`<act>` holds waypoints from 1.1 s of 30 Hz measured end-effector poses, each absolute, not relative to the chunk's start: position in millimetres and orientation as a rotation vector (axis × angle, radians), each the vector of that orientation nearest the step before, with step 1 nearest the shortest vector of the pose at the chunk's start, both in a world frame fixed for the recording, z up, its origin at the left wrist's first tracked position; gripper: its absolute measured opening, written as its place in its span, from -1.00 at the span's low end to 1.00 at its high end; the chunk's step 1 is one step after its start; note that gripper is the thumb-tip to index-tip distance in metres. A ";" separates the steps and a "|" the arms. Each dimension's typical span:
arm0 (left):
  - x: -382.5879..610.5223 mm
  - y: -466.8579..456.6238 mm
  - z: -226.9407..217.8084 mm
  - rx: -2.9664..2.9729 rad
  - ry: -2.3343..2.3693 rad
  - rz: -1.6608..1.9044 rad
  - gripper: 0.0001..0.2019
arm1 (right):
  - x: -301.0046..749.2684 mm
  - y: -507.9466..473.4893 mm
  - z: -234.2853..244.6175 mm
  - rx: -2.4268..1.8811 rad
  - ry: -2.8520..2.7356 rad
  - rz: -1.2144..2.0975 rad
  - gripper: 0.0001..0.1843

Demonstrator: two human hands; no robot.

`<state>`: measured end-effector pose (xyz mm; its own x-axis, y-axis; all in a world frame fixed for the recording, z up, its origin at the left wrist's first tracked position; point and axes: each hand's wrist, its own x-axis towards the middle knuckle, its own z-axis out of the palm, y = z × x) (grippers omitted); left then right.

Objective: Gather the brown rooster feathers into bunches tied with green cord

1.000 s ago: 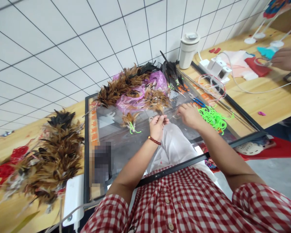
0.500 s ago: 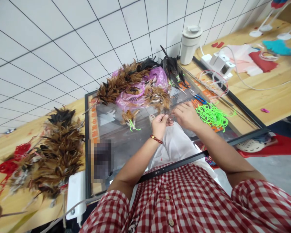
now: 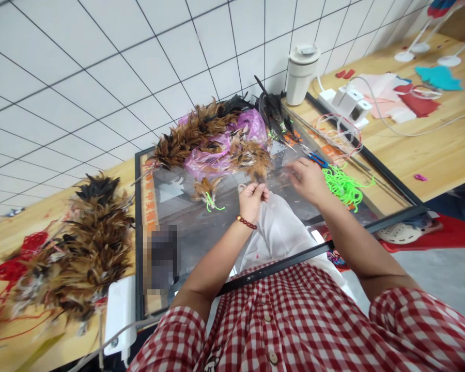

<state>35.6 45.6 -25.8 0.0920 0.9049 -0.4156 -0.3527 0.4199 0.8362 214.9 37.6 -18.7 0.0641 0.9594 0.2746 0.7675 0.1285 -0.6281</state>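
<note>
My left hand [image 3: 252, 199] is closed in a pinch on the stems of a small bunch of brown feathers [image 3: 259, 171], held above a glass-topped black frame [image 3: 139, 227]. A bead bracelet sits on that wrist. My right hand [image 3: 309, 180] hovers to the right, fingers curled, beside a heap of neon green cord [image 3: 343, 186]; whether it holds anything is hidden. A finished feather tuft with green cord [image 3: 206, 190] lies on the glass left of my left hand. Behind it, loose brown and black feathers lie on a purple plastic bag [image 3: 217, 142].
A big pile of brown feathers [image 3: 89, 248] and red knotted cords [image 3: 8, 268] lie on the wooden table at left. Blue-handled scissors [image 3: 316, 159], a white tumbler [image 3: 299, 75], a power strip with plugs [image 3: 346, 103] and fabric pieces [image 3: 411, 98] are at right. A white device [image 3: 118, 315] sits near me.
My right hand came in close to the left hand half a second ago, then drew back right toward the green cord. The other person's hand at far right has left the view.
</note>
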 end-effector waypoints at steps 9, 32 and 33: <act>30.7 42.9 -19.0 0.628 0.977 0.809 -0.75 | 194.8 36.8 -12.9 -1.099 -1.274 1.525 -0.50; 21.0 44.7 -21.7 0.584 0.669 0.507 -0.72 | 197.2 38.6 -8.0 -1.148 -0.964 1.712 -0.46; 20.1 45.1 -21.6 0.595 0.672 0.494 -0.73 | 197.0 37.9 -6.9 -1.127 -0.972 1.741 -0.46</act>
